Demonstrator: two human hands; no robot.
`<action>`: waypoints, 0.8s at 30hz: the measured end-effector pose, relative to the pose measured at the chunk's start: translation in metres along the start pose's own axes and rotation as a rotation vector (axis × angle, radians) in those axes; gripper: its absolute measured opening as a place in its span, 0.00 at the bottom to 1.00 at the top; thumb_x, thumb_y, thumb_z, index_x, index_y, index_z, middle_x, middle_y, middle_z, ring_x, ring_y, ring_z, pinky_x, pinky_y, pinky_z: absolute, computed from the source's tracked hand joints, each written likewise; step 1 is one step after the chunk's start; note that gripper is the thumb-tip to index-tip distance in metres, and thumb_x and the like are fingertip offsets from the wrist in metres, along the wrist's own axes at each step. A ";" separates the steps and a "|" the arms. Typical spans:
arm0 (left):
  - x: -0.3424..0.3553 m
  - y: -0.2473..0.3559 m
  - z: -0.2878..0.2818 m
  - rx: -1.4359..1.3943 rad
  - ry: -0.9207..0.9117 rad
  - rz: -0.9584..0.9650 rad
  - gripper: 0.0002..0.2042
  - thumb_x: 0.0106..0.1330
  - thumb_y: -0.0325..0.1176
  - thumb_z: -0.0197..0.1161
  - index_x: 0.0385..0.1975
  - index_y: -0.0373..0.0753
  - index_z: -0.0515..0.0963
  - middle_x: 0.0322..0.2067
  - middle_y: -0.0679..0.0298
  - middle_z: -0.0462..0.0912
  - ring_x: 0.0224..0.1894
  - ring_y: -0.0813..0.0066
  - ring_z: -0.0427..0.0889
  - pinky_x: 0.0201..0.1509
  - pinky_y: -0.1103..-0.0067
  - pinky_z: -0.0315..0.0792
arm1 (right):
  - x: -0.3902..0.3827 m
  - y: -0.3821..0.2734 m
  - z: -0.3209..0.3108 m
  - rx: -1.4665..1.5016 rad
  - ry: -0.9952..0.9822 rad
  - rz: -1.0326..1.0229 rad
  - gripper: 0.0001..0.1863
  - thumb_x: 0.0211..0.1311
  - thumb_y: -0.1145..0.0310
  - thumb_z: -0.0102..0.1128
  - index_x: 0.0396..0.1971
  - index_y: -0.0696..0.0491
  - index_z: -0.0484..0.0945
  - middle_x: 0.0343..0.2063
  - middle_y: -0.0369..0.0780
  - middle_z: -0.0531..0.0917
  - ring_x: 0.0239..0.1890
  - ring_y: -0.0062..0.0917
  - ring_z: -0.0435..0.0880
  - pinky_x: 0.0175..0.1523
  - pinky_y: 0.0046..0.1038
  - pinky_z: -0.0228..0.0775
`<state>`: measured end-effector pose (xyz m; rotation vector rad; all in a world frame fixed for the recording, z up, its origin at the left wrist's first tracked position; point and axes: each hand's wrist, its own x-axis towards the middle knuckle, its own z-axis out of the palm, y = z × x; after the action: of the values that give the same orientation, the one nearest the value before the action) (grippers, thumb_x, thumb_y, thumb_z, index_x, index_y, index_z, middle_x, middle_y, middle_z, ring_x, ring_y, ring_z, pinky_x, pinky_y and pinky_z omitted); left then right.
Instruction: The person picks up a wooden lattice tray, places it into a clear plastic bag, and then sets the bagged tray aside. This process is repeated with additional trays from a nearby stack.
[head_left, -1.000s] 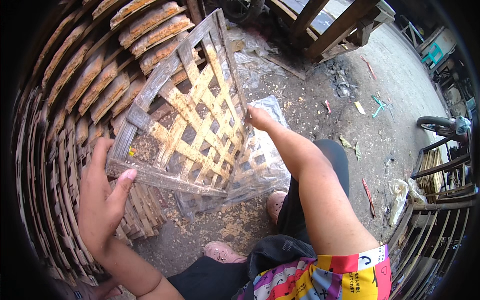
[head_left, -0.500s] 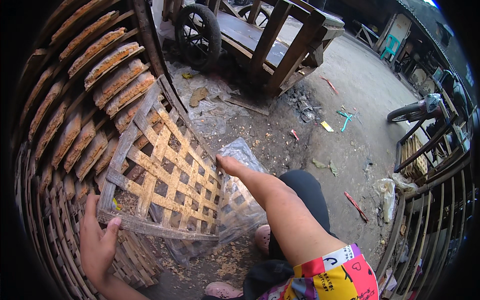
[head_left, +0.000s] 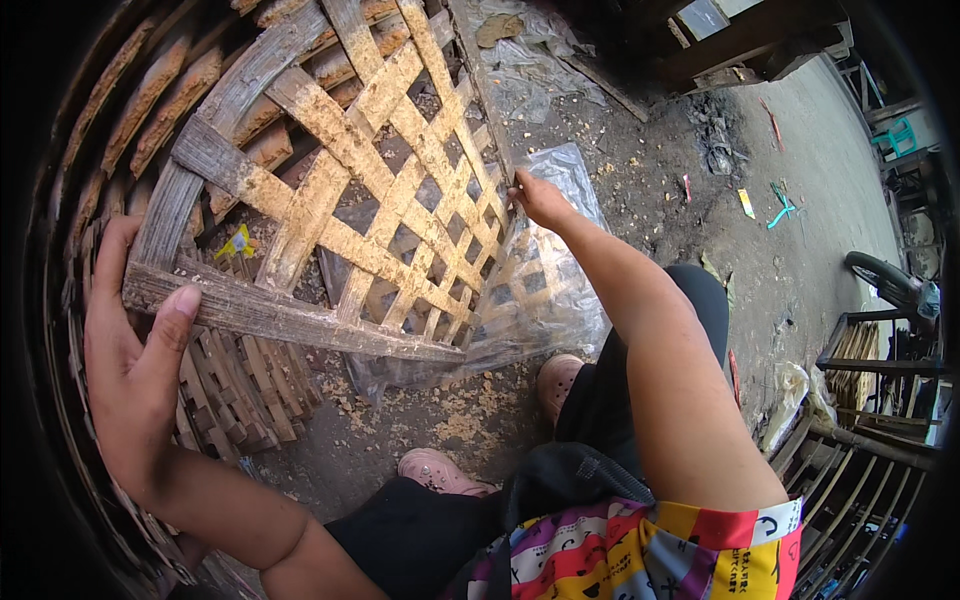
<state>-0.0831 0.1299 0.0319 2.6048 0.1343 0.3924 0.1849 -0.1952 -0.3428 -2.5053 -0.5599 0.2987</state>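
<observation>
A wooden-framed tray [head_left: 300, 320] with a woven bamboo-strip lattice tilts up in front of me, pale crumbs stuck to its strips. My left hand [head_left: 135, 370] grips its near left corner, thumb over the rim and fingers behind. My right hand [head_left: 545, 202] pinches the frame's right side. Beneath and to the right of the tray lies a clear plastic sheet [head_left: 565, 260], with another lattice showing through it. Behind the tray on the left, stacked racks hold slabs with orange-brown crumbly edges [head_left: 190, 90], partly hidden by the lattice.
Layered slatted wood [head_left: 235, 390] stands low at the left. Crumbs [head_left: 465, 425] litter the ground near my pink clogs [head_left: 440, 472]. A wooden cart [head_left: 765, 50] is at the far right, a slatted rack [head_left: 860, 500] at the near right, and a wheel [head_left: 885, 280] beyond it.
The tray now appears larger and higher in the picture, closer to me, still held by both hands. My view has shifted, so the cart sits further up and right.
</observation>
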 end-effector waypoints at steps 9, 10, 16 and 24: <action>-0.001 0.003 0.004 -0.106 -0.011 -0.011 0.28 0.67 0.28 0.57 0.65 0.28 0.57 0.54 0.51 0.72 0.55 0.70 0.73 0.62 0.76 0.63 | -0.009 0.007 0.003 0.008 -0.062 -0.009 0.38 0.70 0.62 0.47 0.73 0.37 0.37 0.48 0.59 0.78 0.47 0.55 0.79 0.54 0.47 0.69; -0.002 0.002 0.004 -0.083 -0.002 -0.009 0.28 0.67 0.28 0.57 0.65 0.28 0.57 0.54 0.51 0.72 0.55 0.70 0.73 0.62 0.76 0.63 | -0.009 0.007 0.005 0.014 -0.054 -0.025 0.38 0.69 0.63 0.47 0.73 0.36 0.37 0.48 0.59 0.77 0.47 0.55 0.79 0.54 0.47 0.69; 0.001 0.003 0.003 -0.010 0.008 -0.034 0.27 0.68 0.27 0.56 0.65 0.27 0.58 0.55 0.51 0.71 0.56 0.69 0.72 0.63 0.75 0.62 | -0.009 0.010 0.008 0.003 0.034 -0.103 0.39 0.66 0.67 0.51 0.72 0.43 0.41 0.50 0.57 0.77 0.47 0.53 0.78 0.51 0.46 0.72; -0.002 -0.040 0.002 -0.080 -0.041 -0.140 0.29 0.69 0.32 0.53 0.69 0.31 0.55 0.67 0.50 0.59 0.71 0.61 0.56 0.72 0.69 0.50 | 0.001 0.022 0.023 -0.011 -0.055 -0.018 0.40 0.58 0.71 0.55 0.70 0.48 0.47 0.37 0.56 0.80 0.42 0.52 0.78 0.50 0.47 0.70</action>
<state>-0.0847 0.1637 0.0096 2.5049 0.2799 0.2881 0.1854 -0.2004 -0.3744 -2.5074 -0.6077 0.3595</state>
